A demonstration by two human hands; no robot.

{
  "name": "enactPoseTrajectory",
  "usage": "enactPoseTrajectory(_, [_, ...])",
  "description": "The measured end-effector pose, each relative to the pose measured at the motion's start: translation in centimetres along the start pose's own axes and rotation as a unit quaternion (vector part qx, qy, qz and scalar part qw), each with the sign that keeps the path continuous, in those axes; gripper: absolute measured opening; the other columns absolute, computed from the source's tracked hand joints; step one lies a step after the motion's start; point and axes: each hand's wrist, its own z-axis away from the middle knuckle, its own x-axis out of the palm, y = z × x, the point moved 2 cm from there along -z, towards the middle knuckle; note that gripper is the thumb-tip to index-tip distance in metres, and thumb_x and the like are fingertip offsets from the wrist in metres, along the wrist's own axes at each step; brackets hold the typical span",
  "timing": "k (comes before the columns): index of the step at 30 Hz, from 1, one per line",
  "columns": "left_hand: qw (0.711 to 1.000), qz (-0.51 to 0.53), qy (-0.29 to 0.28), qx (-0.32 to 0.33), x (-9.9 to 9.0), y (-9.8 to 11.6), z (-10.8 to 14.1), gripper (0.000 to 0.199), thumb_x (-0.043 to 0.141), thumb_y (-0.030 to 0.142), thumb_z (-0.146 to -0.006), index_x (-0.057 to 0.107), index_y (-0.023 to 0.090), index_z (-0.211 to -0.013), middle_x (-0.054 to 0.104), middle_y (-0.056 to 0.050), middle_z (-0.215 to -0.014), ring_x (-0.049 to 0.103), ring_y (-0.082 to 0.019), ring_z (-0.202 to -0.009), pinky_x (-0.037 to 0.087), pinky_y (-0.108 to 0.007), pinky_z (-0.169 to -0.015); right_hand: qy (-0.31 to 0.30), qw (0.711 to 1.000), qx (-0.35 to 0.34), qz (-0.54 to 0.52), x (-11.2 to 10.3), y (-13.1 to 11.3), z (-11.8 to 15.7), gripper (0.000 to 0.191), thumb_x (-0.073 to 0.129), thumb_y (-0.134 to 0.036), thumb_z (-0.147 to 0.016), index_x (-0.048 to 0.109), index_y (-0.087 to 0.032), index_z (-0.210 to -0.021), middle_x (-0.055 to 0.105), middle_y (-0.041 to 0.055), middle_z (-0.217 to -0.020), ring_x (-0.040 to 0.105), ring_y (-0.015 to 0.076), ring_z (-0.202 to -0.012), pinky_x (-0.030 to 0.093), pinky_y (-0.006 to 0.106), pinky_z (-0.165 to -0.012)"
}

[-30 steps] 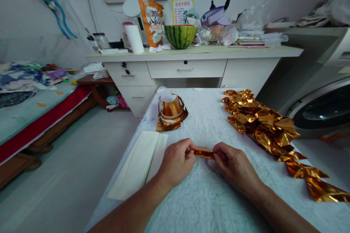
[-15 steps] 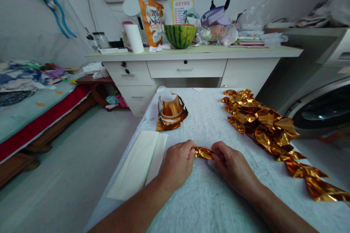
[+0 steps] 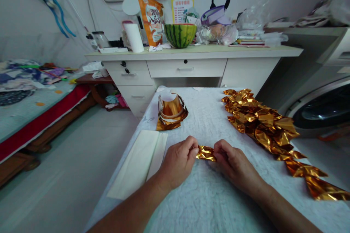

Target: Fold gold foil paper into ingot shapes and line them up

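A small piece of crinkled gold foil [image 3: 206,153] is stretched between my two hands over the cloth-covered table [image 3: 202,116]. My left hand [image 3: 180,160] pinches its left end, and my right hand [image 3: 232,162] grips the right end. Folded gold foil pieces [image 3: 262,120] lie in a long heap along the right side of the table. Behind my left hand stands a curled roll of gold foil sheets [image 3: 171,111]. Flat pale paper sheets [image 3: 136,164] rest to the left of my left hand.
A white desk [image 3: 188,67] stands beyond the table, bearing a watermelon half [image 3: 180,35], an orange bag [image 3: 151,22] and plastic bags. On the right is a washing machine [image 3: 322,98]. A bed [image 3: 35,116] is at the left.
The foil between my hands has shifted slightly right and looks wider and more crinkled. My left hand has moved a little up and to the right.
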Motion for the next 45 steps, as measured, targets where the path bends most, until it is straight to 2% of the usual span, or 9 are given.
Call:
enactPoseTrajectory(5, [0.993,0.115,-0.04,0.0,-0.7,0.1,0.0,0.012,0.046,0.024,-0.093,0.057,0.02,-0.092,0.055,0.004,-0.074,0.053,-0.013,-0.07,0.037,-0.023,-0.065,-0.041,0.986,0.04,-0.156,-0.4,0.9,0.0,0.017,0.044,-0.036,-0.098,0.049,-0.022,-0.09,0.052,-0.0029,-0.073,0.046,0.0121,-0.064,0.033,0.024,-0.057])
enactPoseTrajectory(9, [0.981,0.186,-0.04,-0.019,-0.6,-0.5,-0.3,0.019,0.051,0.012,-0.081,0.06,0.018,-0.095,0.055,0.003,-0.074,0.052,-0.012,-0.07,0.039,-0.023,-0.066,-0.085,0.954,0.067,-0.281,-1.1,0.9,0.2,0.019,0.052,-0.039,-0.095,0.052,-0.021,-0.091,0.053,-0.0021,-0.077,0.046,0.0116,-0.067,0.034,0.023,-0.059])
enactPoseTrajectory(13, [0.949,0.3,-0.069,-0.07,-0.1,-1.3,-0.7,0.018,0.053,0.015,-0.077,0.057,0.016,-0.095,0.057,0.003,-0.071,0.052,-0.011,-0.063,0.04,-0.023,-0.06,-0.129,0.923,0.087,-0.351,-1.9,0.6,0.2,0.024,0.067,-0.038,-0.085,0.053,-0.02,-0.093,0.058,-0.0006,-0.083,0.05,0.0118,-0.073,0.036,0.023,-0.062])
enactPoseTrajectory(16, [0.924,0.361,-0.088,-0.093,0.1,-1.6,-0.8,0.016,0.057,0.025,-0.081,0.055,0.016,-0.093,0.06,0.001,-0.07,0.053,-0.012,-0.061,0.042,-0.023,-0.058,-0.145,0.911,0.094,-0.374,-2.0,1.0,0.1,0.025,0.066,-0.039,-0.087,0.054,-0.019,-0.091,0.061,-0.0001,-0.078,0.05,0.0104,-0.066,0.036,0.023,-0.06])
enactPoseTrajectory(20, [0.914,0.383,-0.083,-0.103,0.0,-1.7,-0.9,0.019,0.063,0.031,-0.079,0.056,0.016,-0.087,0.057,0.001,-0.07,0.051,-0.011,-0.062,0.038,-0.022,-0.057,-0.135,0.9,0.102,-0.401,-1.9,1.7,-0.1,0.024,0.065,-0.041,-0.088,0.057,-0.018,-0.09,0.061,0.0002,-0.074,0.05,0.0101,-0.061,0.037,0.024,-0.059])
enactPoseTrajectory(25, [0.909,0.402,-0.07,-0.084,0.0,-1.9,-0.9,0.021,0.069,0.032,-0.077,0.059,0.015,-0.085,0.054,0.001,-0.076,0.047,-0.011,-0.069,0.036,-0.023,-0.063,-0.072,0.921,0.056,-0.378,-2.6,1.4,-0.4,0.02,0.072,-0.037,-0.083,0.065,-0.018,-0.082,0.053,-0.0018,-0.08,0.048,0.0104,-0.072,0.037,0.023,-0.065])
enactPoseTrajectory(31, [0.868,0.474,-0.104,-0.102,0.2,-1.5,-0.8,0.027,0.073,0.035,-0.074,0.059,0.014,-0.085,0.059,0.0,-0.072,0.051,-0.011,-0.066,0.038,-0.025,-0.065,-0.097,0.904,0.08,-0.408,-2.4,1.5,-0.3,0.026,0.074,-0.041,-0.079,0.064,-0.017,-0.081,0.055,-0.0021,-0.071,0.047,0.0107,-0.065,0.036,0.024,-0.062])
enactPoseTrajectory(37, [0.872,0.458,-0.121,-0.121,0.1,-1.1,-0.6,0.03,0.075,0.036,-0.071,0.059,0.013,-0.082,0.06,0.0,-0.071,0.054,-0.01,-0.063,0.039,-0.024,-0.063,-0.098,0.899,0.104,-0.415,-2.1,1.6,-0.1,0.032,0.077,-0.044,-0.076,0.059,-0.018,-0.08,0.058,-0.0028,-0.066,0.049,0.0106,-0.06,0.037,0.024,-0.059])
enactPoseTrajectory(45, [0.872,0.459,-0.12,-0.119,0.2,-1.2,-0.7,0.031,0.075,0.037,-0.072,0.059,0.014,-0.082,0.061,0.001,-0.071,0.054,-0.01,-0.062,0.04,-0.023,-0.062,-0.102,0.903,0.1,-0.405,-2.5,1.5,-0.2,0.029,0.073,-0.043,-0.08,0.063,-0.016,-0.081,0.062,-0.0002,-0.07,0.051,0.0107,-0.063,0.04,0.024,-0.063])
